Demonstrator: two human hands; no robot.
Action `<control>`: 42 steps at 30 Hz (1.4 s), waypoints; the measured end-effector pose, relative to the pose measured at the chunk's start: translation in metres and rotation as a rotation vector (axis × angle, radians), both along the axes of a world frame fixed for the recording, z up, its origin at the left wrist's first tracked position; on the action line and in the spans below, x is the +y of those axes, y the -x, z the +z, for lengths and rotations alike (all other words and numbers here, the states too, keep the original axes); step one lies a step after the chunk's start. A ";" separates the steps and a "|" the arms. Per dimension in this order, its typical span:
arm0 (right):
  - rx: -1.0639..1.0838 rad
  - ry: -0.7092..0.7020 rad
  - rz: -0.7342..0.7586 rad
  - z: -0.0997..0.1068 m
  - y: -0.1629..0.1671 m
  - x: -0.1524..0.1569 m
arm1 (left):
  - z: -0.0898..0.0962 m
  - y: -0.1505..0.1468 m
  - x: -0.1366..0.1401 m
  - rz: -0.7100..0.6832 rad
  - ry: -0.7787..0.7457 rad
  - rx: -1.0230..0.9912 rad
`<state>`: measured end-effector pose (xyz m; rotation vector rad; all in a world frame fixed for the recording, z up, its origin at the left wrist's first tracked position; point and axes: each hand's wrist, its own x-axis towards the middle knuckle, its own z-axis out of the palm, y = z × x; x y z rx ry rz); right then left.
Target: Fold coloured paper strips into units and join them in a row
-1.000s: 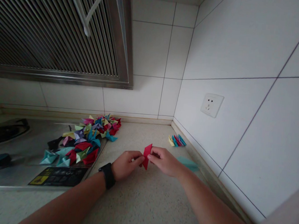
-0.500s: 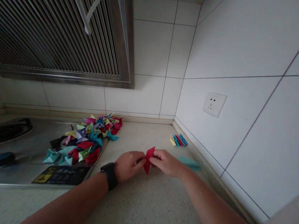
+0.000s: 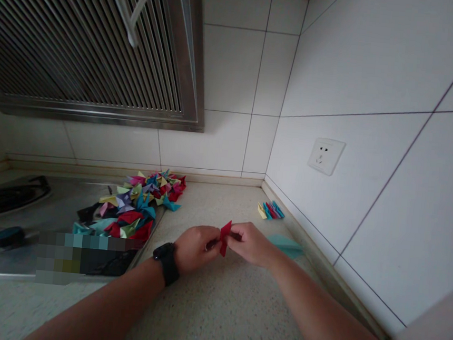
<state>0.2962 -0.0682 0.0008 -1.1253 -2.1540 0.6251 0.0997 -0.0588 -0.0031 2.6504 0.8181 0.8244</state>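
Observation:
A small piece of folded red paper (image 3: 225, 237) is held above the counter between my two hands. My left hand (image 3: 198, 247), with a dark watch on its wrist, pinches the paper's left side. From the right, my right hand (image 3: 252, 242) grips it between thumb and fingers. The fingertips cover part of the folds. Behind my right wrist lies a sheet of light teal paper (image 3: 286, 245), partly hidden by the arm. Farther back by the wall, a small row of folded paper pieces (image 3: 271, 210) in yellow, blue and red rests on the counter.
To the left, a heap of colourful folded paper pieces (image 3: 131, 214) spreads over the stove's edge and the counter. The steel gas stove (image 3: 66, 193) has a burner and knobs. A range hood (image 3: 96, 113) hangs above. A wall socket (image 3: 326, 156) is on the right wall.
The red paper has turned and looks narrower, with more of it covered by my fingers. My right hand's fingers have shifted slightly on it. The view has tipped a little.

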 end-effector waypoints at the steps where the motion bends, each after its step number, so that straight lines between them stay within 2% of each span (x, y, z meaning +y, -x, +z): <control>1: -0.004 -0.009 -0.003 0.000 0.000 0.000 | 0.000 0.000 0.000 0.002 -0.003 0.004; 5: -0.029 -0.055 -0.024 0.003 0.001 -0.001 | 0.000 0.000 0.000 0.027 0.025 0.001; 10: -0.031 -0.125 -0.013 0.003 -0.001 0.000 | 0.000 0.000 0.000 0.084 0.182 0.068; 12: -0.001 -0.095 -0.015 0.001 -0.002 0.001 | 0.000 0.000 -0.002 0.077 0.234 0.091; 16: 0.068 0.055 0.024 -0.003 -0.003 0.003 | -0.003 -0.001 -0.003 0.020 0.291 0.035; 19: 0.039 0.065 0.060 -0.002 -0.004 0.002 | -0.005 0.000 -0.001 -0.010 0.326 0.021; 22: 0.003 0.036 0.074 -0.001 -0.003 0.002 | -0.006 0.001 0.000 -0.025 0.255 0.061; 28: -0.052 -0.002 0.052 -0.001 -0.002 0.002 | -0.006 0.001 0.000 0.047 -0.076 0.223; 32: -0.093 -0.071 0.024 -0.002 -0.001 0.003 | -0.009 -0.001 0.001 0.063 -0.146 0.277; 35: -0.118 -0.127 -0.002 -0.002 0.000 0.003 | -0.008 0.000 0.001 0.057 -0.081 0.257; 42: -0.104 -0.146 -0.009 0.003 0.002 0.001 | -0.005 0.001 0.000 -0.014 0.172 0.085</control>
